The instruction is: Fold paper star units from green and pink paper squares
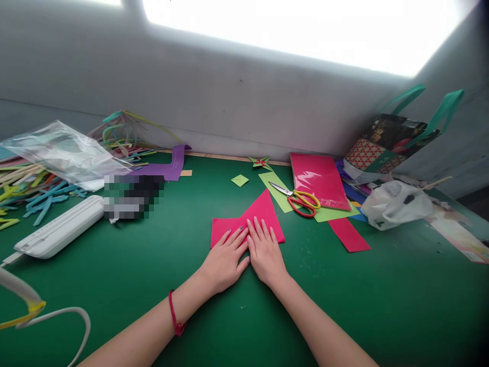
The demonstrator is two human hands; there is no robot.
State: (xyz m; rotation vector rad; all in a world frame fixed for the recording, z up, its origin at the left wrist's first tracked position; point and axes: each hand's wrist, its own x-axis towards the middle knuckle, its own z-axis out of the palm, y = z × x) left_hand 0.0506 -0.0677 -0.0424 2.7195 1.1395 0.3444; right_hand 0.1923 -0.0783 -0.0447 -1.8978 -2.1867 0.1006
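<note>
A folded sheet of red paper (263, 209) lies on the green table, with a pointed flap standing out toward the back and a rectangular part at the left. My left hand (227, 257) rests flat on its left part, fingers stretched out. Beside it, my right hand (265, 252) lies flat on the paper's right part, fingers extended. The two hands touch or nearly touch near the middle, and they cover the paper's front edge. Behind the paper are a small folded green paper square (240, 180) and a green and red paper star (260, 162).
Scissors (298, 198) with yellow and red handles lie on green paper strips, near a red paper pack (321, 181). At right are a white plastic bag (397, 204) and a gift bag (389, 142). A white power strip (61, 227) and colourful strips (49, 196) occupy the left.
</note>
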